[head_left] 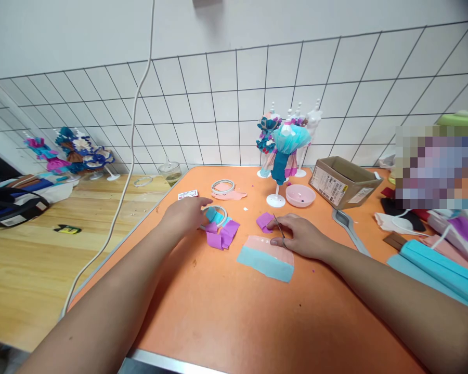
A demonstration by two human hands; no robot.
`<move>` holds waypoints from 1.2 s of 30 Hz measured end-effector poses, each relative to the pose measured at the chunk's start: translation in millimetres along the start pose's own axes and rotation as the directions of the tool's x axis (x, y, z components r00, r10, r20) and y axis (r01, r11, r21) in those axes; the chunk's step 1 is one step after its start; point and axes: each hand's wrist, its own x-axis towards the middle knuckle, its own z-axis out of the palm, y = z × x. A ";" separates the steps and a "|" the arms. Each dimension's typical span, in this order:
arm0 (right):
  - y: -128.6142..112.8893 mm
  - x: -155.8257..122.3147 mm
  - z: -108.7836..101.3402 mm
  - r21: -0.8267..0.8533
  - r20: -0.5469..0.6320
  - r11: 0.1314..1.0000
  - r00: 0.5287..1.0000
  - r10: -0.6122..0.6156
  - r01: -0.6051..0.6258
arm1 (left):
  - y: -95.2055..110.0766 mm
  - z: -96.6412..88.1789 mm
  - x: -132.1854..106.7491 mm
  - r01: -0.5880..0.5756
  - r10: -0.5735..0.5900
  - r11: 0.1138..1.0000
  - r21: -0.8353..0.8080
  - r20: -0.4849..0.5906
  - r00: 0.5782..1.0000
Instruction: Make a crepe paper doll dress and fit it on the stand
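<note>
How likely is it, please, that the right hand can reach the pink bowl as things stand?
Probably yes: the pink bowl sits just beyond the right hand, with only bare orange table between them. The hand pinches a thin metal tool, which may hamper gripping.

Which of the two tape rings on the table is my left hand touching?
The nearer ring, blue and purple paper scraps against it: your left hand touches its rim. The other ring lies farther back on pink paper, untouched.
</note>
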 end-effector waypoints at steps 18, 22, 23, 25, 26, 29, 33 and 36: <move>-0.5 -0.2 -0.8 -0.005 -0.003 1.000 1.000 0.006 -0.006 | 11.7 5.2 -3.9 -0.158 0.162 0.979 -0.128 0.023 0.987; -1.2 -0.4 -1.2 -0.008 -0.005 1.000 1.000 0.004 -0.004 | 22.7 3.6 -18.4 -0.303 0.326 0.937 -0.171 0.125 0.937; -1.3 -0.4 -1.4 -0.004 -0.004 1.000 1.000 0.002 -0.002 | 26.2 4.6 -22.0 -0.328 0.349 0.934 -0.142 0.164 0.923; -1.0 -0.3 -1.4 0.007 0.002 1.000 1.000 -0.002 0.002 | 32.7 7.5 -26.7 -0.351 0.356 0.934 -0.060 0.208 0.911; -0.7 -0.2 -1.3 0.012 0.005 1.000 1.000 -0.003 0.003 | 34.9 9.1 -27.4 -0.351 0.348 0.936 -0.026 0.220 0.911; 0.3 0.0 -0.9 0.025 0.010 1.000 1.000 -0.001 0.000 | 33.5 13.6 -21.4 -0.295 0.278 0.953 0.065 0.189 0.942; -0.5 -1.1 -0.6 0.044 -0.002 0.999 1.000 0.025 -0.024 | 15.7 18.5 -4.6 -0.159 0.145 0.974 0.164 0.093 0.985; -2.3 -2.4 -1.0 0.046 0.013 0.999 1.000 0.013 -0.014 | 8.9 17.7 -3.0 -0.081 0.074 0.973 0.218 0.038 0.997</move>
